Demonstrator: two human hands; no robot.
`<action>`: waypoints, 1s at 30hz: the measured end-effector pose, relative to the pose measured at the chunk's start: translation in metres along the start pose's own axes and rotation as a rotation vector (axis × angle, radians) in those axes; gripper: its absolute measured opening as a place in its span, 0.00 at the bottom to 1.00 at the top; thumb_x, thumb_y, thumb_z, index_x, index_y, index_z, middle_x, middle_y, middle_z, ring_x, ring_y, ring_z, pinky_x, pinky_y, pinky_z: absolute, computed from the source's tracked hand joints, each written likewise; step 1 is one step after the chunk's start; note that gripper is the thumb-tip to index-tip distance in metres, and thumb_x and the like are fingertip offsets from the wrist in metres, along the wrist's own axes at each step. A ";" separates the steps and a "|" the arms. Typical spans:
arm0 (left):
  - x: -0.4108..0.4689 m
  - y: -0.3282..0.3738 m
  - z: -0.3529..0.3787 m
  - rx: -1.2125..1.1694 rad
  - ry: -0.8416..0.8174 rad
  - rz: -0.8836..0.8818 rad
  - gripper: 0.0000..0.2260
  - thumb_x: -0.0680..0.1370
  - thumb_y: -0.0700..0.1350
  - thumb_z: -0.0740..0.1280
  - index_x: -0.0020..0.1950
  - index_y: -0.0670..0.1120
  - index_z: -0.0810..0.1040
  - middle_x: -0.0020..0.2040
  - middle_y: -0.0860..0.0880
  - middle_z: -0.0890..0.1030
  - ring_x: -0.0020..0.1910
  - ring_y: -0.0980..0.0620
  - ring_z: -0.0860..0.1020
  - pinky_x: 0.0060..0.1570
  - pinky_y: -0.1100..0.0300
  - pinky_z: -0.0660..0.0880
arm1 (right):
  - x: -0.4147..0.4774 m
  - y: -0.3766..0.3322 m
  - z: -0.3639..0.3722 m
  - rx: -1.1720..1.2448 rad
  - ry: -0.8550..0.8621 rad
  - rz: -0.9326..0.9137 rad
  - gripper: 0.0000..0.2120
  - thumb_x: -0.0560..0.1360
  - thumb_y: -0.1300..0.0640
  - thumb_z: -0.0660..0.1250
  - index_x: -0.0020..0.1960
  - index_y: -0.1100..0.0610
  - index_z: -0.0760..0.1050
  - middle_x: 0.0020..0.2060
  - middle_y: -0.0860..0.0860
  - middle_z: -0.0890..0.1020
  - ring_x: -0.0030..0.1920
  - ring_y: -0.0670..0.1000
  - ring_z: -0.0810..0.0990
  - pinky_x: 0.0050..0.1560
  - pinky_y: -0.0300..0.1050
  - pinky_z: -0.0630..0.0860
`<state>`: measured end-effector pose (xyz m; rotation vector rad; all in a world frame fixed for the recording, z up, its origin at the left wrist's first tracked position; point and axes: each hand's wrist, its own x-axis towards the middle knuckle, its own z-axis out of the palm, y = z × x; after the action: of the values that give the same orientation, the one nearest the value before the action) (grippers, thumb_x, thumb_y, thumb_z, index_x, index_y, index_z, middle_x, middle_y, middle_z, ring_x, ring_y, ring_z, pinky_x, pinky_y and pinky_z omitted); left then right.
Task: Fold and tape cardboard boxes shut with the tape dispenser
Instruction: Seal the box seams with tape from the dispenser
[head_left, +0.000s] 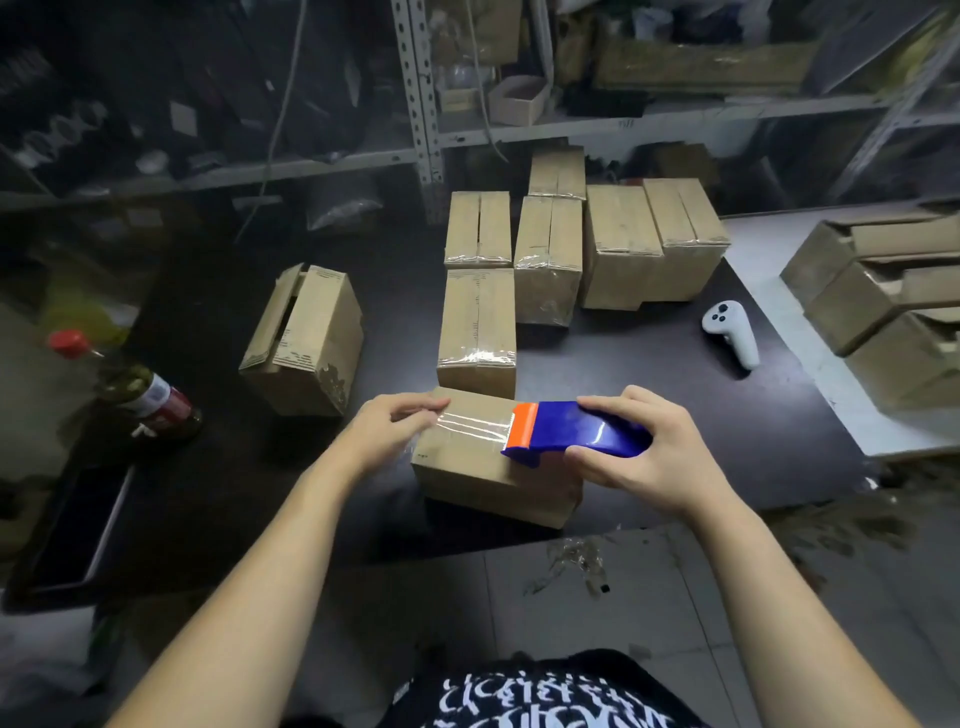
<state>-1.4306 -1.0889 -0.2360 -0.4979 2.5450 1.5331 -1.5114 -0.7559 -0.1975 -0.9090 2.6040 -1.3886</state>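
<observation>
A closed cardboard box (483, 475) lies on the dark table right in front of me. My right hand (636, 447) grips a blue tape dispenser (582, 431) with an orange front over the box's top. A strip of clear tape (470, 422) stretches from the dispenser leftward across the top. My left hand (387, 428) pinches the free end of the tape at the box's left edge.
Several taped boxes (550, 249) stand in rows behind. One box with an open flap (304, 340) sits to the left. A white controller (730, 332) lies at the right, open boxes (883, 306) beyond it. A red-capped bottle (137, 389) lies at the left. Shelving rises at the back.
</observation>
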 end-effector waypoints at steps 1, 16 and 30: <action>0.002 0.007 0.010 0.007 0.121 -0.037 0.10 0.77 0.61 0.70 0.53 0.60 0.86 0.54 0.59 0.85 0.59 0.57 0.80 0.62 0.52 0.76 | -0.001 0.000 0.000 0.003 0.008 -0.003 0.25 0.66 0.49 0.83 0.62 0.49 0.84 0.41 0.43 0.76 0.42 0.48 0.77 0.42 0.31 0.70; -0.011 0.027 0.072 0.042 0.621 -0.066 0.11 0.77 0.56 0.73 0.53 0.51 0.87 0.46 0.55 0.81 0.49 0.52 0.78 0.49 0.57 0.75 | -0.020 0.010 -0.019 0.065 0.002 0.064 0.26 0.65 0.49 0.85 0.61 0.48 0.84 0.41 0.46 0.77 0.41 0.49 0.78 0.42 0.34 0.72; -0.006 0.020 0.071 0.248 0.613 0.041 0.11 0.78 0.58 0.71 0.51 0.54 0.87 0.48 0.53 0.86 0.49 0.48 0.81 0.48 0.53 0.77 | -0.054 0.047 -0.059 0.177 0.043 0.215 0.25 0.64 0.53 0.86 0.59 0.45 0.84 0.43 0.45 0.80 0.45 0.49 0.80 0.47 0.48 0.80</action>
<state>-1.4359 -1.0164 -0.2511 -1.0130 3.1480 1.1752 -1.5072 -0.6641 -0.2108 -0.5639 2.4700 -1.5612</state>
